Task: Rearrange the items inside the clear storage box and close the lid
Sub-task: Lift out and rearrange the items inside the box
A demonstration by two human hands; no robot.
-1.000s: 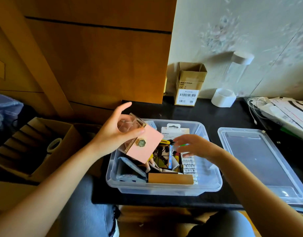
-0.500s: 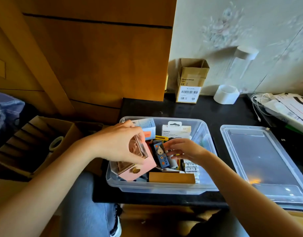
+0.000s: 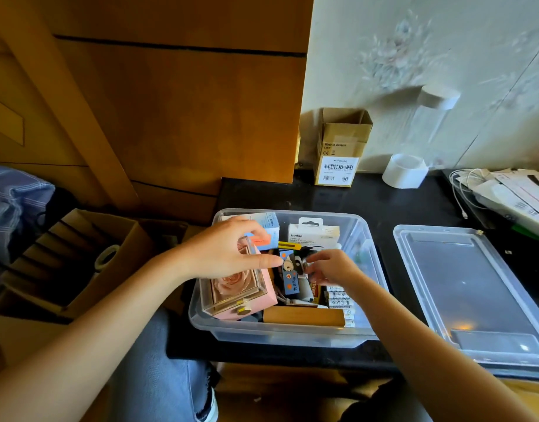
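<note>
Clear plastic box (image 3: 288,332) sits open on the black tabletop (image 3: 347,199), near its front edge, packed with small goods. Lid (image 3: 472,296) lies flat on the tabletop just to the right of the box, off it.

Left side of box: pink case (image 3: 237,295) with a clear top, a rose shape inside, a round brass knob on its front. Left hand (image 3: 228,254) rests over the case's far end, thumb stretched toward the middle of the box, fingers curved over the clear top; grip on the case looks loose, but contact is partly hidden by the hand itself. Right hand (image 3: 330,268) is inside the box, fingertips pinching a small pale item; what that item is cannot be told. Just beside it stands a blue card (image 3: 289,277) with orange dots.

Front of box: a wooden block (image 3: 303,316) lying flat. Right of centre: a row of small white tubes (image 3: 340,298), print too small to read. Rear: white package (image 3: 314,236) marked "belkin"; a pale blue carton (image 3: 266,223), partly behind the left hand.

Behind the box against the wall: open cardboard carton (image 3: 341,147), label reading "Made in Vietnam", CE mark, barcodes. White roll of tape (image 3: 404,170) beside it. Papers and white cable (image 3: 463,190) cut off at the right edge.
</note>
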